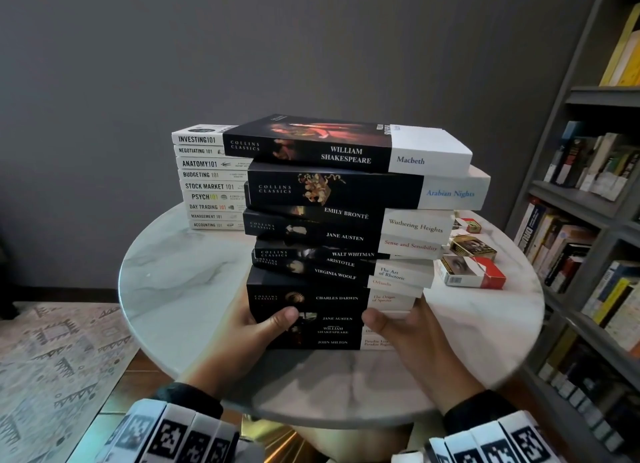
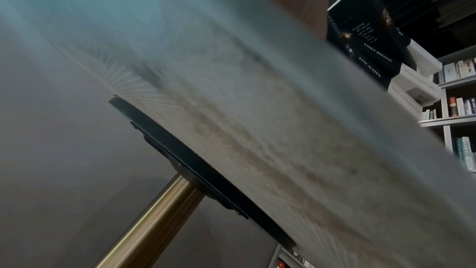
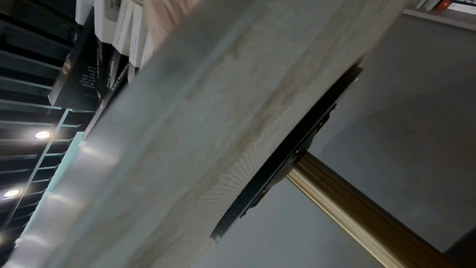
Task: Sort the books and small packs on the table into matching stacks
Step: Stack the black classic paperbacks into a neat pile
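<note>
Between both hands — tall uneven stack of black Collins Classics [image 1: 332,234], on round marble desk [image 1: 180,289]. Left hand [image 1: 249,338] & right hand [image 1: 405,331] grip its lowest vols., thumbs on spines. Beyond left hand: white 101-series stack [image 1: 207,182]. Beyond right hand — small packs [image 1: 471,254].

A round marble-topped table [image 1: 173,289] is being carried on a brass pedestal [image 2: 149,225] (seen from beneath in both wrist views). Three groups are being borne on it: a black Collins Classics stack [image 1: 332,241] at the near middle, a white "101" stack [image 1: 211,185] behind-left, and small packs [image 1: 471,254] at the right.
</note>
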{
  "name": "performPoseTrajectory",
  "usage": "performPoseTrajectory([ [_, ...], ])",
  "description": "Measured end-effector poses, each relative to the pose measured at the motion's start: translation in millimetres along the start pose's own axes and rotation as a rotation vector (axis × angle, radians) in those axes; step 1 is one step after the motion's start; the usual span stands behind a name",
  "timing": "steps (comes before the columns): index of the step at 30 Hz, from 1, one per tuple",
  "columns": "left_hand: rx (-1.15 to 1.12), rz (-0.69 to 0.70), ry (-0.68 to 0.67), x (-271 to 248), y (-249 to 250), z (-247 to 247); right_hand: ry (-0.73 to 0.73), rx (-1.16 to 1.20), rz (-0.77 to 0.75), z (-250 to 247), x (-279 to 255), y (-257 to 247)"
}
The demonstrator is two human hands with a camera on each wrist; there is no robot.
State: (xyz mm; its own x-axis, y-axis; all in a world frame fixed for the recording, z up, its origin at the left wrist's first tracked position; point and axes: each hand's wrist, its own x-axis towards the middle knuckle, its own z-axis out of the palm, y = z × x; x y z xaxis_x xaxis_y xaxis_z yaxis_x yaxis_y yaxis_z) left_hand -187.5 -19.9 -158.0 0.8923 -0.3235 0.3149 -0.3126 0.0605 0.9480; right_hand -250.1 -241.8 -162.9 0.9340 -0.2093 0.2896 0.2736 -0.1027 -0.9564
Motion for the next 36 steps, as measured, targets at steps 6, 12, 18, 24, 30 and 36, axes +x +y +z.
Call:
performPoseTrajectory([
  [6, -0.018, -0.042, -0.019, -0.7, 0.8, -1.4, -0.022, 0.024, 0.012, 0.2, -1.3, -2.1],
  [12, -0.012, -0.036, -0.014, -0.5, 0.7, -1.7, -0.002, -0.006, -0.012, 1.0, -0.6, 0.6],
  [18, -0.006, -0.013, -0.026, -1.5, 4.6, 0.2, 0.008, -0.041, -0.030, -0.7, -0.1, 3.7],
  [24, -0.014, -0.035, -0.026, -2.3, 3.4, 0.1, 0.020, -0.085, -0.088, 0.3, -1.1, 2.3],
  [30, -0.020, -0.018, -0.025, -2.2, 5.2, 1.7, 0.025, -0.133, -0.139, 0.8, -2.8, -0.8],
  [36, -0.002, 0.030, -0.004, -1.4, 1.7, 1.1, 0.011, -0.124, -0.089, -0.2, -2.6, -0.1],
])
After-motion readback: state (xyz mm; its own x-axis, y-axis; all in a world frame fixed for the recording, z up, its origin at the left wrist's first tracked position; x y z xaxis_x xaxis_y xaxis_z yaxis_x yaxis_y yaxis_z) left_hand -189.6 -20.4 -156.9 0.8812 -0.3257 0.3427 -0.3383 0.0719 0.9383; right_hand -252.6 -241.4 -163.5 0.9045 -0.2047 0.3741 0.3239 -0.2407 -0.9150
